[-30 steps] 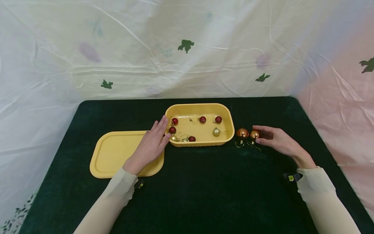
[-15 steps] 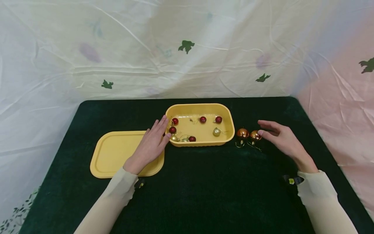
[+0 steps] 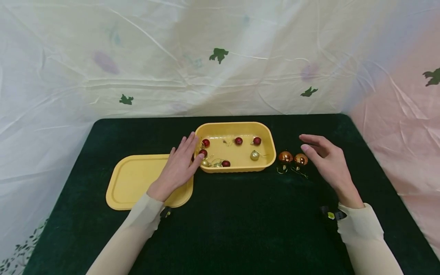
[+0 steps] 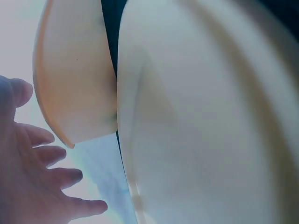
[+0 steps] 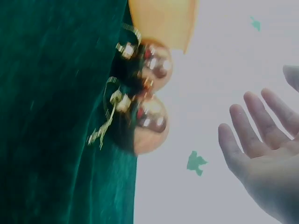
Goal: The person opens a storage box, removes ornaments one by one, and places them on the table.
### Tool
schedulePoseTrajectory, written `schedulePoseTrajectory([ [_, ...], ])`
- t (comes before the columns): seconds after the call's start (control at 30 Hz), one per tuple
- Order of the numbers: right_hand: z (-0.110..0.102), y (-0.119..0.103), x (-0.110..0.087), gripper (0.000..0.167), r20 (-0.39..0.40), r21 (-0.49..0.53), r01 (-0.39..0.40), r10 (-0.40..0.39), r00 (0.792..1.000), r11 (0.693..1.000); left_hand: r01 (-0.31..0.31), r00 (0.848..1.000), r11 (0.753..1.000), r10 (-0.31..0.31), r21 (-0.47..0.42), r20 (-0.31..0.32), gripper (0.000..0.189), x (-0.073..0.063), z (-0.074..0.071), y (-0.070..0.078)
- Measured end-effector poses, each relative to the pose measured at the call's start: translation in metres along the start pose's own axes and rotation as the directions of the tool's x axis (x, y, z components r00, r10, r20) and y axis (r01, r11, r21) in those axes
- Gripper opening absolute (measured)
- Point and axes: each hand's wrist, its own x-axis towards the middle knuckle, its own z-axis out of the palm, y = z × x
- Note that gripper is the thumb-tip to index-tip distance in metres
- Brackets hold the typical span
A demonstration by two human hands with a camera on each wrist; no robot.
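My left hand (image 3: pixel 178 164) has its fingers extended by the left end of a yellow plastic box (image 3: pixel 235 169), fingertips right at the rim. Inside the box lie several small dark red baubles (image 3: pixel 238 141) and a few gold ones, among them a gold bauble (image 3: pixel 254 155). To the right of the box, two shiny copper baubles (image 3: pixel 285 157) with gold string loops sit side by side on the table. My right hand (image 3: pixel 326 160) is raised just right of them, fingers loosely bent and holding nothing. In the right wrist view, a gap separates that hand from the copper baubles (image 5: pixel 150 123).
A yellow lid (image 3: pixel 134 183) lies flat on the left, partly under my left hand and forearm. The table (image 3: pixel 254 225) has a dark green cloth. Behind it hangs a pale curtain (image 3: pixel 165 57) with green leaf shapes.
The right hand has let go of the right-hand copper bauble and lifted up and away from it. That bauble now stands beside the other one. The left hand has hardly moved.
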Motion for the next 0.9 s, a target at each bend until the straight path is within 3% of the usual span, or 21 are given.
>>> schedulePoseTrajectory([
  [0.2, 0.015, -0.015, 0.001, 0.031, -0.016, 0.04, 0.082, -0.081, 0.997, 0.996, 0.025, 0.999, 0.999, -0.025, 0.025, 0.021, 0.072, 0.001, 0.001, -0.001],
  [0.53, 0.042, -0.043, 0.006, 0.032, 0.075, 0.104, 0.173, -0.181, 0.981, 0.979, 0.016, 1.0, 0.998, -0.017, 0.054, 0.024, 0.063, 0.001, 0.002, -0.004],
  [0.73, 0.062, -0.05, 0.016, 0.033, 0.157, 0.047, 0.222, -0.227, 0.961, 0.974, -0.001, 1.0, 0.997, 0.0, 0.083, 0.014, 0.062, 0.002, 0.004, -0.005],
  [0.9, 0.079, -0.054, 0.026, 0.038, 0.289, 0.049, 0.218, -0.223, 0.931, 0.975, 0.0, 1.0, 0.997, -0.002, 0.08, 0.015, 0.062, 0.002, 0.005, -0.005],
])
